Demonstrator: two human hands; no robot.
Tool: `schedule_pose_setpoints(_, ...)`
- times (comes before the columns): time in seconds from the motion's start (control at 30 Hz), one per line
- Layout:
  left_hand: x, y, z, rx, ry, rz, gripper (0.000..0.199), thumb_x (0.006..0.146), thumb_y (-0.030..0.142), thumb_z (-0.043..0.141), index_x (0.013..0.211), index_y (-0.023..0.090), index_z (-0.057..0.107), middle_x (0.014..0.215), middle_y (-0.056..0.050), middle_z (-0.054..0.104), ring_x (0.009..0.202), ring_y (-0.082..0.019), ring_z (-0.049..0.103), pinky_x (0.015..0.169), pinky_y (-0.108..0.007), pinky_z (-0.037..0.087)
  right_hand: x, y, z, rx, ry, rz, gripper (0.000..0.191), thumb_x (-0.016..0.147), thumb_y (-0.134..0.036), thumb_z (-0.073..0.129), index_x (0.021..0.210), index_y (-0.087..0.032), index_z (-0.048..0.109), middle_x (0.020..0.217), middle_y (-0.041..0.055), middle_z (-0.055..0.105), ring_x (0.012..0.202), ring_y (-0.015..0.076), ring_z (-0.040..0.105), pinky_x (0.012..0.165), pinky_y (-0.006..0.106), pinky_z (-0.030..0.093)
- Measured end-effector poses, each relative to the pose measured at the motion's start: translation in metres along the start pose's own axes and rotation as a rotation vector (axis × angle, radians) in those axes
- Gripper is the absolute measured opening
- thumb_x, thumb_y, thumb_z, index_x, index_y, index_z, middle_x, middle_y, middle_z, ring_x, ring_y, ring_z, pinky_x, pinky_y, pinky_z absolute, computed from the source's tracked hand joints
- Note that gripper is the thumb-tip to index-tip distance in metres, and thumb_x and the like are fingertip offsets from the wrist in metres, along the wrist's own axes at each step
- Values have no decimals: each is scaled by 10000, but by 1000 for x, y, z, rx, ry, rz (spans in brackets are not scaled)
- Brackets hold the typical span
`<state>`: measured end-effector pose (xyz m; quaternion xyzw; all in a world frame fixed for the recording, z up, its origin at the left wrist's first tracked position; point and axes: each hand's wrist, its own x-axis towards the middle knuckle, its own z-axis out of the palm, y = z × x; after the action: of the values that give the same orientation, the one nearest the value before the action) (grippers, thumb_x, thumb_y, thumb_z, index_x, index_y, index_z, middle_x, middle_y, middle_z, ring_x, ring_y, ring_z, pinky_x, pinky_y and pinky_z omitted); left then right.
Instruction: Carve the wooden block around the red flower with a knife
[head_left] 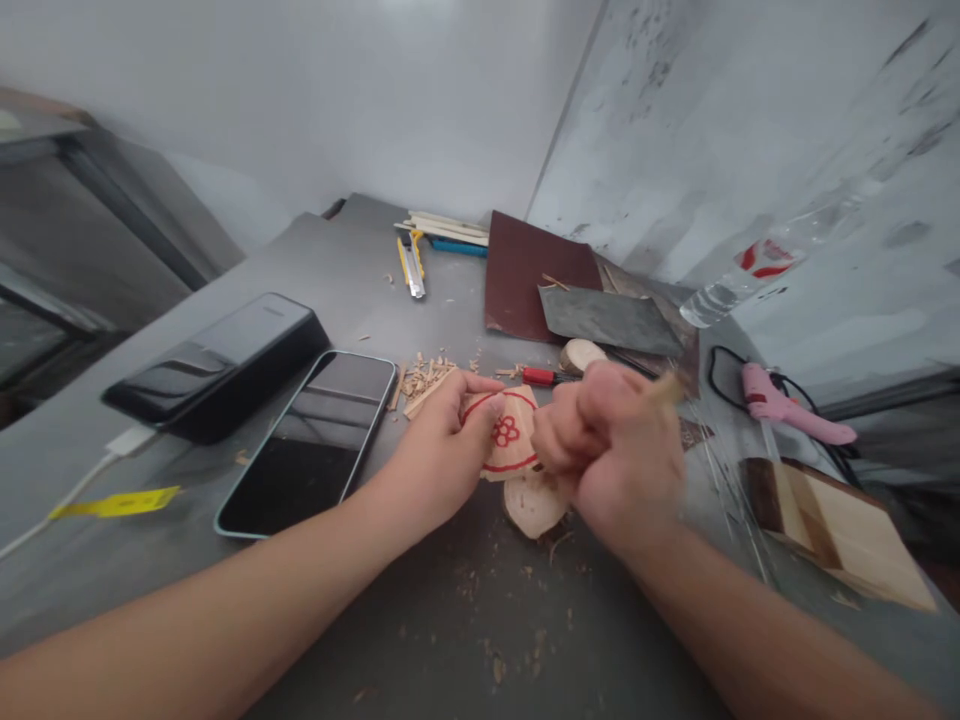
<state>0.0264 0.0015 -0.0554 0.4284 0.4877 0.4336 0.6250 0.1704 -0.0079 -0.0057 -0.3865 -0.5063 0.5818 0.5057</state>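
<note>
My left hand (457, 430) grips the left side of a thin piece of wood (517, 458), thumb on top. A flower and a curved outline are drawn on the wood in red. My right hand (619, 445) is closed at the wood's right edge, around a tool with a pale wooden handle (666, 390). Only the blurred handle end shows; the tool's working end is hidden by my fingers. Under the wood lies a round wood slice (534, 505). A red-capped marker (538, 376) and another wood slice (581, 354) lie just beyond my hands.
Wood shavings (427, 375) lie beyond my left hand. To the left are a phone (315, 445) and a black power bank (217, 360). A yellow utility knife (412, 265), sandpaper sheets (532, 270) and a water bottle (739, 280) stand farther back. A pink glue gun (795, 408) lies right.
</note>
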Motion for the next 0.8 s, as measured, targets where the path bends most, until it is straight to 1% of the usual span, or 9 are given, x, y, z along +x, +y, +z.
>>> schedule_pose_setpoints(0.1,1,0,1,2,13,1,242,940,370,661,1098,195,608,794,4,639,701,-167,601,638,-271,453,18,-6,-7,144,1,3,538,959,-423,573,590,-262,217,490,-97,128,386,95,73,338,259,119)
schedule_pose_setpoints(0.2,0,2,2,-28,-7,-26,239,944,373,660,1096,195,613,824,-7,664,719,-171,617,661,-279,475,20,-10,-11,201,-48,-4,554,956,-395,627,585,-255,241,497,-100,166,393,84,95,338,240,140)
schedule_pose_setpoints(0.37,-2,9,0,-104,-9,-78,177,986,339,631,1083,192,619,844,-15,693,742,-164,642,704,-284,510,10,-16,-9,180,-128,-84,572,963,-424,684,555,-234,330,498,-81,249,403,80,124,377,271,126)
schedule_pose_setpoints(0.5,-4,24,-4,-205,74,-130,145,1000,323,658,1059,193,630,859,-18,704,713,-133,637,650,-235,496,10,-26,-11,127,-96,-103,558,977,-424,646,588,-231,296,509,-78,206,410,95,130,384,276,138)
schedule_pose_setpoints(0.6,-5,37,-8,-311,158,-167,107,984,282,693,1002,203,623,778,11,668,616,-103,591,575,-204,462,10,-39,-15,-55,-58,-117,531,1026,-442,577,604,-250,317,522,-74,227,430,116,163,402,291,160)
schedule_pose_setpoints(0.67,-5,44,-11,-348,189,-158,97,972,262,709,979,208,628,747,21,652,578,-99,572,543,-203,451,7,-49,-20,-258,-94,-107,506,1018,-383,646,612,-245,377,564,-63,297,483,122,231,444,299,186)
schedule_pose_setpoints(0.73,-5,49,-14,-386,196,-143,88,967,246,712,948,205,637,743,18,655,583,-104,585,539,-206,462,1,-58,-25,-612,-199,-93,452,992,-322,710,655,-232,421,621,-54,364,543,126,288,488,301,215)
schedule_pose_setpoints(0.77,-5,50,-15,-409,195,-134,89,965,238,714,927,203,641,743,15,659,591,-105,593,539,-203,465,-3,-61,-29,-840,-267,-87,417,988,-328,715,693,-231,436,643,-55,389,563,129,313,506,299,235)
schedule_pose_setpoints(0.8,-5,52,-16,-431,191,-125,98,961,231,716,903,201,644,739,14,660,598,-106,600,539,-200,468,-7,-63,-33,-1011,-318,-82,384,991,-353,707,729,-233,453,676,-49,445,586,135,360,526,297,265)
